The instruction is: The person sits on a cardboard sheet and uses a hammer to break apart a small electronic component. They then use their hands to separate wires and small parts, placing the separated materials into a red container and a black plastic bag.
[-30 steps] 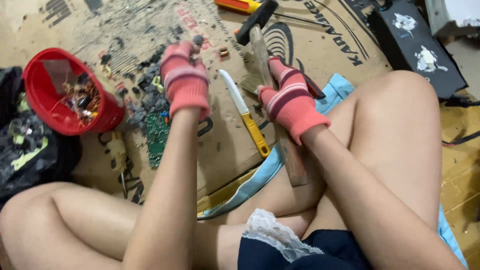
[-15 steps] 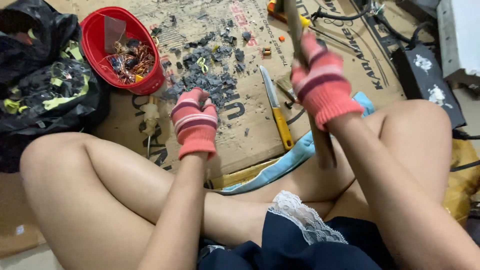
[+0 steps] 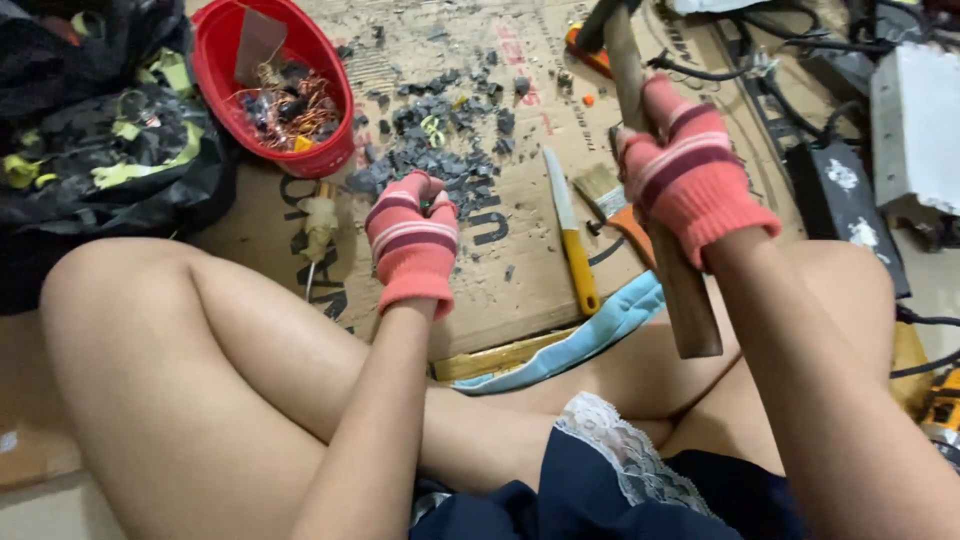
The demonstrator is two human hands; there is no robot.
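Note:
Both my hands wear pink striped knit gloves. My right hand (image 3: 690, 175) is shut around the wooden handle of a hammer (image 3: 660, 230), held raised and tilted, its dark head cut off by the top edge. My left hand (image 3: 412, 240) is curled into a loose fist on the cardboard sheet (image 3: 520, 290), right beside a pile of dark broken fragments (image 3: 440, 150); whether it pinches a piece is hidden. My bare knees frame the work area.
A red plastic bowl (image 3: 225, 95) with copper wire bits stands at the upper left beside a black bag (image 3: 90, 150) of scraps. A yellow-handled knife (image 3: 572, 245), a paintbrush (image 3: 615, 200) and a screwdriver (image 3: 318, 225) lie on the cardboard. Dark electronic units and cables (image 3: 850, 170) sit right.
My right hand has lifted the hammer higher and to the right. My left hand has pulled back toward me, off the debris pile, and curled into a fist.

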